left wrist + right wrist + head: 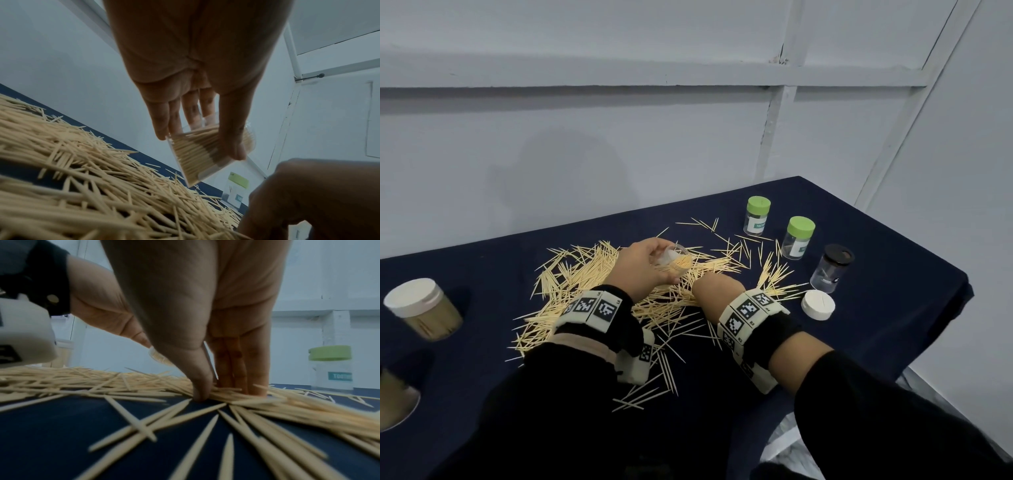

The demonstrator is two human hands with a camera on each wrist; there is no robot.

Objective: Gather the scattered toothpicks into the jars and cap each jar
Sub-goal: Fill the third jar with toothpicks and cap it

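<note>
Loose toothpicks (592,274) lie in a wide heap on the dark blue cloth (876,325). My left hand (643,267) holds a clear open jar (676,262) tilted above the heap, about half full of toothpicks (197,155); fingers and thumb wrap its wall (205,172). My right hand (717,286) reaches down into the heap just right of the jar. Its thumb and fingertips (255,386) pinch a small bunch of toothpicks (226,393) against the cloth. A white cap (817,305) lies to the right of my right wrist.
Two green-capped jars (757,216) (798,237) and a dark-capped jar (832,267) stand at the right rear. A white-capped jar full of toothpicks (422,308) stands at the left, another jar (393,397) at the left edge. The table's right edge drops off near the cap.
</note>
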